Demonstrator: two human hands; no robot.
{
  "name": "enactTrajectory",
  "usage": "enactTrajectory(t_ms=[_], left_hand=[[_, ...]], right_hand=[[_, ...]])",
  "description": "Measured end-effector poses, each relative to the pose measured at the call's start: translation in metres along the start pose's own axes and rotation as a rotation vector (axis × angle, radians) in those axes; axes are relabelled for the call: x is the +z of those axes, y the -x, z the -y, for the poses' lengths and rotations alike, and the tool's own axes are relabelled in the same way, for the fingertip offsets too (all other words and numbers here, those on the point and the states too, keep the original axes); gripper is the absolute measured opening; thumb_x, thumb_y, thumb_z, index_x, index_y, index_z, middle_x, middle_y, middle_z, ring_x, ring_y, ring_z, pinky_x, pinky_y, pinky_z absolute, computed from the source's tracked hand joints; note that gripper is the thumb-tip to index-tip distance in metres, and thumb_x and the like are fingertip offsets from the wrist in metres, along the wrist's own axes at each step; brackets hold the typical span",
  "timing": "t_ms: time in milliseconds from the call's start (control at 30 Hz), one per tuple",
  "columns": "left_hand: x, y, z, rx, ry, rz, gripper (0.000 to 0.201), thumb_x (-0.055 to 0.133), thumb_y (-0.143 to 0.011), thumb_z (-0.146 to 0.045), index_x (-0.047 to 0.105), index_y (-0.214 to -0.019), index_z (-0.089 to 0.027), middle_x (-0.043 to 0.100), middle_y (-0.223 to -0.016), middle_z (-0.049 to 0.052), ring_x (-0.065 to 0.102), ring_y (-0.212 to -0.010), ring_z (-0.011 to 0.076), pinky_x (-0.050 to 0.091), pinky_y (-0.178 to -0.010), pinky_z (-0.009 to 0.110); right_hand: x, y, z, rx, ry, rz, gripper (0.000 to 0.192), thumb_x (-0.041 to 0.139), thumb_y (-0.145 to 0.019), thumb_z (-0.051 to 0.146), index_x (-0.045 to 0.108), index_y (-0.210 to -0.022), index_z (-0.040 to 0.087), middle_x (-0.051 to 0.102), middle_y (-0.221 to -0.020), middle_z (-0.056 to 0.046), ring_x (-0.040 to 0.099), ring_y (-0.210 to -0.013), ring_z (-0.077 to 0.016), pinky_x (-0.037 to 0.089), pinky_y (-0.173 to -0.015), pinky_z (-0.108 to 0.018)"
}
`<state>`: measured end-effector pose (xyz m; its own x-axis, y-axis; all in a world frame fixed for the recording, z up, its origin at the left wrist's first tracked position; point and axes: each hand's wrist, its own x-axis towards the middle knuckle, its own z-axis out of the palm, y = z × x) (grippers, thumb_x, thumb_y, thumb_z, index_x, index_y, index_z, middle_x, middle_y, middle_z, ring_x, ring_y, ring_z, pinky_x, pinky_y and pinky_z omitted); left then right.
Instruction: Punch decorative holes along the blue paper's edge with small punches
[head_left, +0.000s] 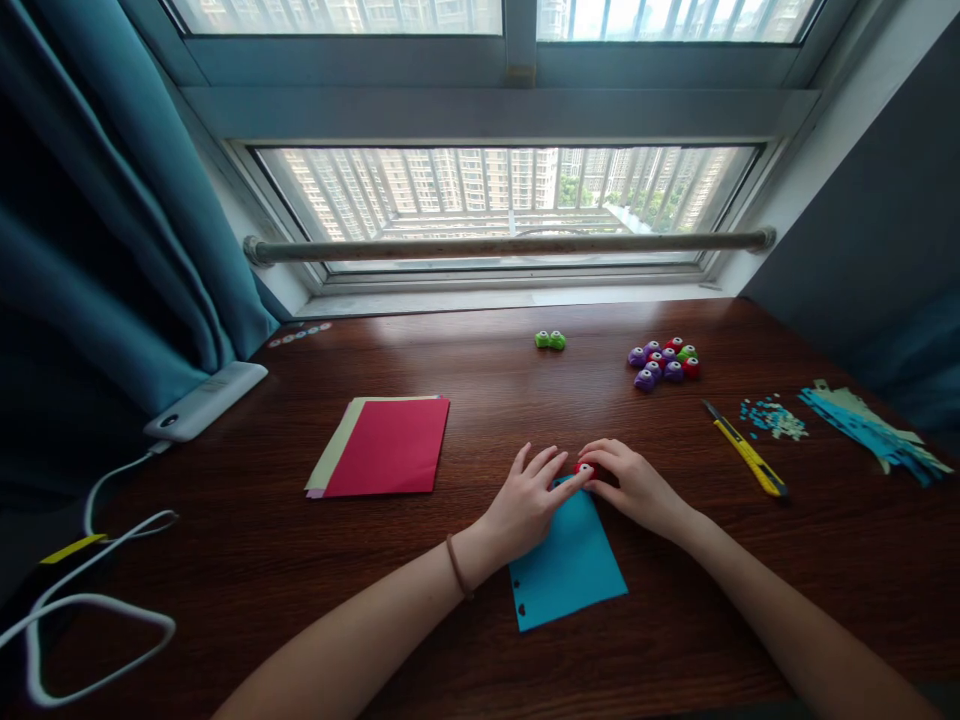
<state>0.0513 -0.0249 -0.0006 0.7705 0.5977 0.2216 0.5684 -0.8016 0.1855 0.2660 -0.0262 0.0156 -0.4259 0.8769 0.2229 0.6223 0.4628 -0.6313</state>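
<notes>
A stack of red and pale paper (382,446) lies at nine o'clock on the wooden desk (480,380). Two green punches (550,340) sit at twelve, a cluster of purple, red and green punches (664,362) at one, a yellow utility knife (745,461) at three, with blue paper scraps (870,425) beyond. A white cable (82,600) trails at eight.

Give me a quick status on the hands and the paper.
Both hands, left and right, pressing a small red punch on the blue paper's far edge. Two holes at near edge. Nothing in the way.
</notes>
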Motion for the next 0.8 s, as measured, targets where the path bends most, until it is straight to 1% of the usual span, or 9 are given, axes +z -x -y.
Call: enactTrajectory(t_ms=[100, 133, 200, 267, 367, 433, 567, 667, 800], left_hand=[[0.001, -0.001, -0.001, -0.041, 0.015, -0.039, 0.054, 0.038, -0.09, -0.017, 0.024, -0.142, -0.023, 0.04, -0.138, 0.01, 0.032, -0.131, 0.0254, 0.021, -0.107, 0.05], [0.001, -0.002, -0.002, -0.057, 0.02, -0.057, 0.05, 0.037, -0.092, -0.022, 0.026, -0.14, -0.018, 0.041, -0.138, 0.012, 0.031, -0.131, 0.0254, 0.022, -0.107, 0.05], [0.001, -0.003, -0.003, -0.079, 0.023, -0.082, 0.047, 0.041, -0.092, -0.036, 0.038, -0.131, -0.011, 0.044, -0.134, 0.015, 0.031, -0.13, 0.0269, 0.022, -0.108, 0.049], [0.001, -0.004, -0.003, -0.111, 0.021, -0.077, 0.049, 0.05, -0.085, -0.049, 0.049, -0.115, -0.011, 0.048, -0.126, 0.016, 0.035, -0.125, 0.0301, 0.023, -0.106, 0.049], [-0.002, -0.005, -0.004, -0.161, 0.03, -0.044, 0.053, 0.059, -0.074, -0.06, 0.054, -0.098, -0.013, 0.051, -0.113, 0.014, 0.042, -0.113, 0.0313, 0.03, -0.1, 0.048], [-0.003, -0.005, -0.005, -0.169, 0.04, -0.028, 0.053, 0.061, -0.071, -0.061, 0.053, -0.094, -0.013, 0.051, -0.109, 0.013, 0.044, -0.106, 0.0299, 0.034, -0.096, 0.046], [-0.005, -0.004, -0.006, -0.146, 0.054, -0.01, 0.05, 0.061, -0.072, -0.058, 0.052, -0.092, -0.014, 0.049, -0.106, 0.012, 0.042, -0.104, 0.0287, 0.033, -0.094, 0.045], [-0.006, -0.004, -0.006, -0.121, 0.068, 0.002, 0.048, 0.06, -0.073, -0.058, 0.051, -0.091, -0.014, 0.048, -0.105, 0.011, 0.04, -0.104, 0.0284, 0.031, -0.095, 0.044], [-0.007, -0.004, -0.006, -0.103, 0.086, 0.009, 0.047, 0.06, -0.074, -0.058, 0.051, -0.09, -0.015, 0.047, -0.104, 0.01, 0.04, -0.104, 0.0278, 0.029, -0.097, 0.044]], right_hand=[[-0.006, -0.002, -0.006, 0.083, -0.1, -0.058, 0.012, 0.059, -0.083, 0.023, 0.062, -0.094, 0.02, 0.063, -0.096, -0.004, 0.057, -0.091, -0.0198, 0.046, -0.083, -0.034], [-0.007, -0.003, -0.008, 0.124, -0.146, -0.095, 0.013, 0.06, -0.082, 0.025, 0.063, -0.094, 0.02, 0.064, -0.095, -0.004, 0.058, -0.089, -0.0199, 0.047, -0.08, -0.034], [-0.01, -0.004, -0.012, 0.223, -0.266, -0.168, 0.018, 0.061, -0.081, 0.032, 0.064, -0.095, 0.02, 0.065, -0.094, -0.005, 0.061, -0.086, -0.0204, 0.049, -0.077, -0.033], [-0.011, -0.005, -0.019, 0.319, -0.399, -0.226, 0.025, 0.064, -0.078, 0.038, 0.064, -0.095, 0.019, 0.067, -0.094, -0.006, 0.063, -0.086, -0.022, 0.049, -0.077, -0.033], [-0.014, -0.006, -0.036, 0.399, -0.473, -0.321, 0.033, 0.067, -0.074, 0.043, 0.066, -0.095, 0.018, 0.067, -0.095, -0.007, 0.063, -0.086, -0.0235, 0.049, -0.08, -0.036], [-0.018, -0.005, -0.053, 0.428, -0.353, -0.419, 0.037, 0.067, -0.072, 0.047, 0.067, -0.094, 0.017, 0.066, -0.096, -0.008, 0.062, -0.082, -0.0234, 0.048, -0.078, -0.036], [-0.028, -0.001, -0.092, 0.503, 0.047, -0.582, 0.045, 0.063, -0.071, 0.053, 0.07, -0.095, 0.015, 0.064, -0.09, -0.01, 0.057, -0.068, -0.0206, 0.047, -0.068, -0.035], [-0.037, 0.0, -0.112, 0.523, 0.19, -0.613, 0.048, 0.059, -0.072, 0.056, 0.071, -0.092, 0.014, 0.062, -0.077, -0.009, 0.054, -0.062, -0.0201, 0.044, -0.063, -0.034], [-0.046, -0.006, -0.121, 0.522, 0.24, -0.628, 0.044, 0.057, -0.074, 0.054, 0.071, -0.09, 0.016, 0.058, -0.062, -0.004, 0.053, -0.058, -0.0198, 0.041, -0.06, -0.032]])
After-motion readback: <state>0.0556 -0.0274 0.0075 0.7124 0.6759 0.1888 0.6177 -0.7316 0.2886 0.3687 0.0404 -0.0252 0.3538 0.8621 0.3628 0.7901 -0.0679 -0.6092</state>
